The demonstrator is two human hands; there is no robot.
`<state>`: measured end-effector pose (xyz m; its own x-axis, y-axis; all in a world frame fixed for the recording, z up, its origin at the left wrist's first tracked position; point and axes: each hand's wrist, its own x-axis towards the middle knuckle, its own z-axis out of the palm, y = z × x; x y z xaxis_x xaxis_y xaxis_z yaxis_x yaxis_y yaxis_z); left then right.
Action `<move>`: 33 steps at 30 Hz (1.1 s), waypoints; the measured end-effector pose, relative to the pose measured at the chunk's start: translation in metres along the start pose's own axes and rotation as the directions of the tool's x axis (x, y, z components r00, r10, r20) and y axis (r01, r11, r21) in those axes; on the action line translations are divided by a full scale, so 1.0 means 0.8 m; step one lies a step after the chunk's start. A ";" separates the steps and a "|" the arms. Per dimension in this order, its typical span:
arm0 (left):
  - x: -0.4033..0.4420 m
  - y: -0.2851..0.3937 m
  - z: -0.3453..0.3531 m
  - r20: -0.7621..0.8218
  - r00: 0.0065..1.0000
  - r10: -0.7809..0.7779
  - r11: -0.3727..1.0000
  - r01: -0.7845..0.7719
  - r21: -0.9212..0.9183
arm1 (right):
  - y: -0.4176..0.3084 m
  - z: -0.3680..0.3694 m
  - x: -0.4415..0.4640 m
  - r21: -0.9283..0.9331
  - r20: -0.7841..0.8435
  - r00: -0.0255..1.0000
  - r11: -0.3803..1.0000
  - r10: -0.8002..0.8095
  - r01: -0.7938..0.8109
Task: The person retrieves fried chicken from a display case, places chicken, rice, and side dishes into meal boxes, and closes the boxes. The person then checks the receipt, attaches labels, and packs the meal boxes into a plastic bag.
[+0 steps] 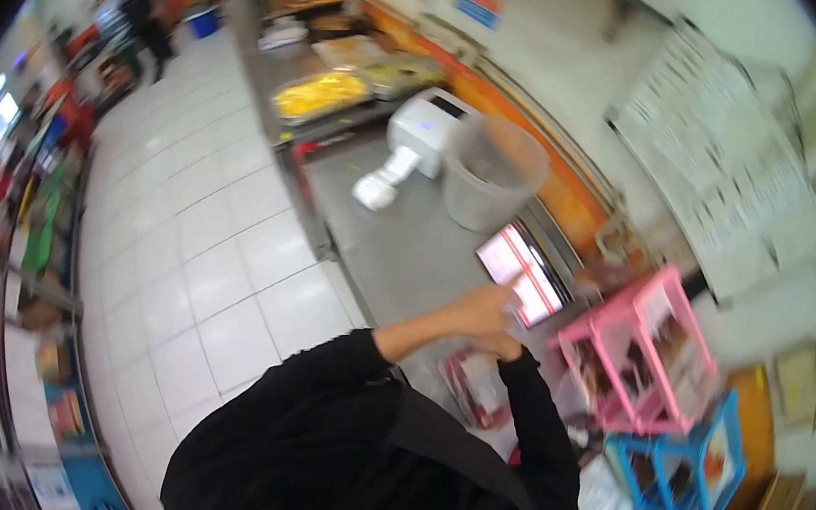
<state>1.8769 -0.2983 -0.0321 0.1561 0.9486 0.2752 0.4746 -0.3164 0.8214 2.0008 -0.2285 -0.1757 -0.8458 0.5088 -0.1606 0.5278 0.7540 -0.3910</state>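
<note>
My left hand (480, 311) reaches across to the tablet (508, 258) with its index finger stretched toward the lit white-and-red screen; blur hides whether the fingertip touches it. Just below and partly behind it is my right hand (498, 344), its fingers hidden. Nothing shows in either hand. Under my wrists lies a clear plastic package with red contents (475, 389). A white printer (430, 129) with a strip of paper (386, 180) hanging out stands beyond the tablet, beside a translucent bucket (492, 179).
A tray of yellow food (320, 96) sits farther along the metal counter (355, 234). Close on the right are a pink rack (638, 357) and a blue rack (676, 467). A whiteboard (712, 149) hangs on the wall. Another person (143, 18) stands far down the tiled aisle (196, 261).
</note>
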 end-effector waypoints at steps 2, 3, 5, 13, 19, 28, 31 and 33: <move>-0.003 0.049 -0.024 0.107 0.977 -0.187 0.982 0.187 0.011 | 0.008 -0.005 0.012 -0.038 0.098 0.995 0.999 -0.002 0.006; -0.001 0.066 -0.033 0.169 0.960 -0.223 0.973 0.230 -0.024 | 0.010 -0.010 0.018 -0.054 0.132 0.991 0.998 -0.005 0.012; 0.000 0.047 -0.024 0.151 0.978 -0.141 0.989 0.145 -0.014 | 0.014 -0.013 0.026 -0.084 0.181 0.983 0.996 -0.007 0.022; 0.001 0.026 -0.027 0.144 0.976 -0.162 0.982 0.175 -0.078 | 0.032 -0.019 0.056 -0.132 0.278 0.960 0.989 -0.031 0.071; 0.002 0.028 -0.029 0.096 0.974 -0.205 0.978 0.207 -0.002 | 0.044 -0.006 0.052 -0.123 0.306 0.950 0.987 -0.060 0.102; 0.014 0.004 -0.020 0.005 0.999 -0.046 0.996 0.045 0.073 | 0.017 -0.055 -0.059 0.044 0.108 0.806 0.812 -0.583 0.581; 0.016 0.015 -0.026 0.040 0.999 -0.013 0.991 0.008 0.130 | -0.017 -0.115 -0.102 0.149 0.242 0.930 0.957 -0.278 0.247; 0.021 0.020 -0.030 0.092 0.980 -0.174 0.981 0.164 0.099 | -0.018 -0.130 -0.116 0.052 0.121 0.972 0.980 -0.199 0.194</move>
<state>1.8662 -0.2877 -0.0021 0.1508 0.9852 0.0811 0.5776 -0.1544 0.8016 2.0796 -0.2435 -0.0610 -0.9370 0.2944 -0.1878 0.3488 0.8160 -0.4610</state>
